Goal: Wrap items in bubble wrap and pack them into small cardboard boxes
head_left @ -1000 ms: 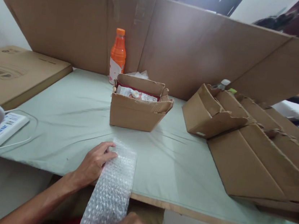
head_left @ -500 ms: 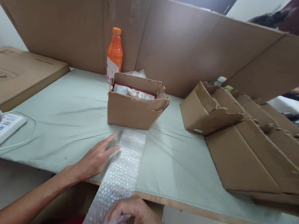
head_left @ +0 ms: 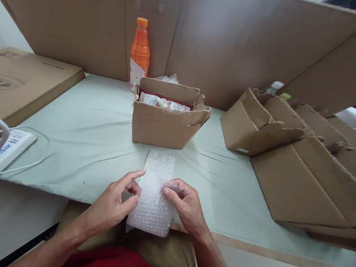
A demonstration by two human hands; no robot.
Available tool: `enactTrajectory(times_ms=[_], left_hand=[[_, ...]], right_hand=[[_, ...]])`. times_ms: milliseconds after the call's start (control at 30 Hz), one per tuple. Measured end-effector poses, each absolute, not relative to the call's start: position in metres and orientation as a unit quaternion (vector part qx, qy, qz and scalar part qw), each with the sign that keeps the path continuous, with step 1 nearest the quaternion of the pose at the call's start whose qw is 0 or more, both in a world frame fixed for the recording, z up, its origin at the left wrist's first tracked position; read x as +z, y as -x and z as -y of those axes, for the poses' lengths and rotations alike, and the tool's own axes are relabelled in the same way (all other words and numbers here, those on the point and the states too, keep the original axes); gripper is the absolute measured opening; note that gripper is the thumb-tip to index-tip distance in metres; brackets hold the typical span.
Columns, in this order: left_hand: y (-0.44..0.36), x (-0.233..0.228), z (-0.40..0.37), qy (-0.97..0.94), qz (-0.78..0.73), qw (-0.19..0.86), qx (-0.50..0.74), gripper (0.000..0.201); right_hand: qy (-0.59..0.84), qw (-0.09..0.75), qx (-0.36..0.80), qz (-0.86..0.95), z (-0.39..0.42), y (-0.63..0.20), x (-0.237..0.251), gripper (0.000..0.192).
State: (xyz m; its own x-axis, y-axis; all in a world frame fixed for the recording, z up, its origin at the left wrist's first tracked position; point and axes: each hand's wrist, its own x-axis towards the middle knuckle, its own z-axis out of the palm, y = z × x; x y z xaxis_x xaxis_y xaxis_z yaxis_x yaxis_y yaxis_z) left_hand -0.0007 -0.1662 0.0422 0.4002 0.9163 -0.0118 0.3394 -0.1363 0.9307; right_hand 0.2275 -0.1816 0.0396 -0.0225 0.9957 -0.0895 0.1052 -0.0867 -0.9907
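Observation:
A strip of clear bubble wrap (head_left: 151, 217) lies folded back over itself at the table's front edge, its near fold hanging a little past that edge. With thumb and fingers my right hand (head_left: 187, 202) pinches the wrap's loose end at the right side. My left hand (head_left: 113, 199) is at the strip's left edge, thumb and index finger apart, fingertips against or very close to the wrap. Just beyond the strip stands an open cardboard box (head_left: 161, 127) with silvery-white packets (head_left: 159, 101) inside.
Behind the box stands an orange bottle (head_left: 139, 55). Several open cardboard bins (head_left: 302, 179) line the right side. On the left are a flat carton (head_left: 24, 84) and a white power strip (head_left: 7, 151) with a cable. A tall cardboard panel (head_left: 234, 41) closes off the back.
My right hand has moved up and away from my body, folding the wrap's near end over the strip. My left hand has shifted slightly down. The view has tilted downward.

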Motion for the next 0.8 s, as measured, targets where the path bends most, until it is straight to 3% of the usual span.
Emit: enactTrajectory(times_ms=[167, 300, 467, 600, 667, 800], left_hand=[[-0.009, 0.035, 0.156, -0.668, -0.48, 0.469, 0.322, 0.051], [-0.01, 0.021, 0.159, -0.744, -0.478, 0.358, 0.3, 0.042], [-0.015, 0.005, 0.155, -0.817, -0.472, 0.202, 0.263, 0.03], [-0.018, 0.003, 0.15, -0.837, -0.464, 0.174, 0.232, 0.029], [-0.017, 0.006, 0.149, -0.835, -0.464, 0.175, 0.238, 0.028], [-0.006, 0.022, 0.157, -0.822, -0.429, 0.212, 0.31, 0.029]], right_hand=[[0.595, 0.418, 0.411, 0.55, 0.166, -0.226, 0.019, 0.022], [0.632, 0.369, 0.276, 0.623, 0.162, -0.221, 0.007, 0.017], [0.608, 0.369, 0.059, 0.701, 0.186, -0.23, 0.009, 0.05], [0.526, 0.294, 0.086, 0.793, 0.225, -0.237, 0.023, 0.05], [0.499, 0.257, 0.102, 0.821, 0.236, -0.233, 0.025, 0.039], [0.515, 0.314, 0.106, 0.791, 0.237, -0.221, 0.016, 0.025]])
